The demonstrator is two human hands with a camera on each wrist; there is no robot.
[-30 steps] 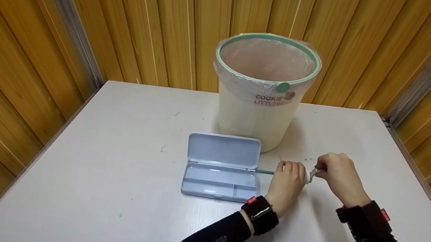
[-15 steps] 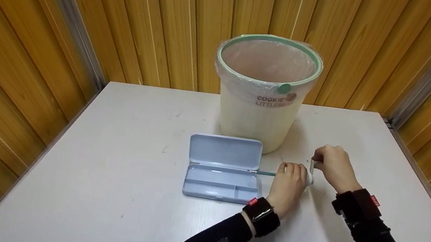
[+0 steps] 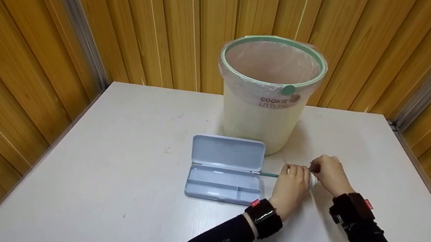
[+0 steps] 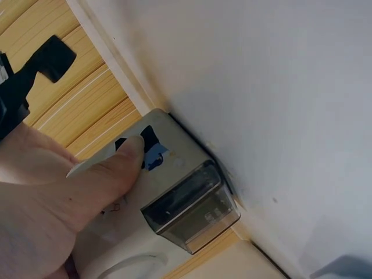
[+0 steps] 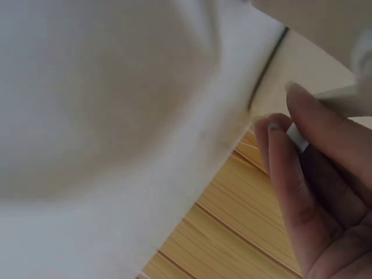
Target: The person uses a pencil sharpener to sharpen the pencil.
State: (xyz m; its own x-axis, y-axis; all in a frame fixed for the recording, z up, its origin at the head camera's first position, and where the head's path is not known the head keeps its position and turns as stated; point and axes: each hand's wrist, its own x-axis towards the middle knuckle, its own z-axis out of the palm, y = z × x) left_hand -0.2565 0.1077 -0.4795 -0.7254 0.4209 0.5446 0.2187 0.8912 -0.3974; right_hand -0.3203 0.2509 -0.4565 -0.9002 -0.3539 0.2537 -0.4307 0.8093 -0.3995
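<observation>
My left hand point(image 3: 288, 191) grips a white crank pencil sharpener point(image 4: 131, 195) on the table, thumb pressed on its stickered face. A see-through drawer point(image 4: 195, 206) shows at one end of it. From the sharpener's left side a green pencil point(image 3: 269, 175) sticks out towards the open pencil case point(image 3: 212, 174). On the other side, my right hand point(image 3: 330, 175) pinches the crank handle point(image 5: 297, 138) between thumb and fingers. Most of the sharpener is hidden behind the left hand in the head view.
A cream bin point(image 3: 259, 120) with a green rim and a plastic liner stands just behind the pencil case. Small dark specks point(image 3: 167, 150) lie on the white table point(image 3: 128, 184). Wood-look walls point(image 3: 177, 28) close off the back and sides.
My right hand has moved round with the crank, up and then down closer to the sharpener. The left hand keeps its hold on the sharpener. The head view has shifted slightly.
</observation>
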